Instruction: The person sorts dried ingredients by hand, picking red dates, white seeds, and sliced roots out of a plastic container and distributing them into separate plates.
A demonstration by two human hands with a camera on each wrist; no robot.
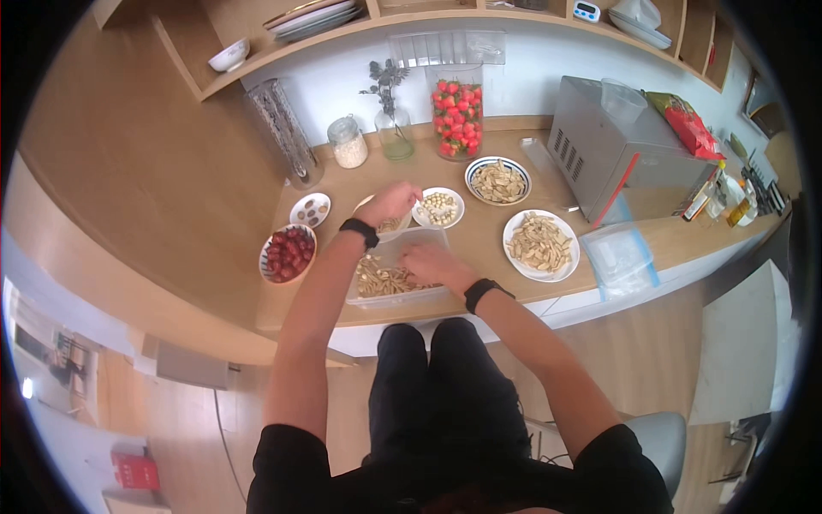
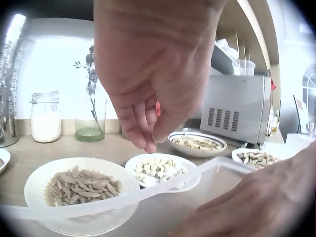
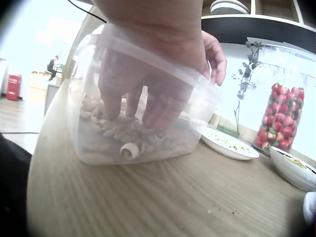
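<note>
My left hand (image 1: 394, 202) hovers over a white plate of pale round seeds (image 2: 159, 171) that look like lotus seeds. Its thumb and fingertips come close together, and I cannot tell whether a seed is between them. Below that wrist stands a white bowl (image 2: 35, 185) of slender tan pieces. My right hand (image 1: 426, 262) reaches into a clear plastic box (image 3: 94, 155), its fingers spread and pointing down among tan dried slices (image 1: 377, 278). One pale round seed (image 3: 129, 150) shows through the box wall, near the bottom.
Right of the box are a plate of slices (image 1: 541, 244) and a blue-rimmed bowl (image 1: 499, 182). Left stand a bowl of red fruit (image 1: 288, 254) and a small plate (image 1: 310, 210). Behind are a glass jar (image 1: 348, 144), a vase (image 1: 396, 137), a strawberry container (image 1: 457, 118) and a grey appliance (image 1: 599, 146).
</note>
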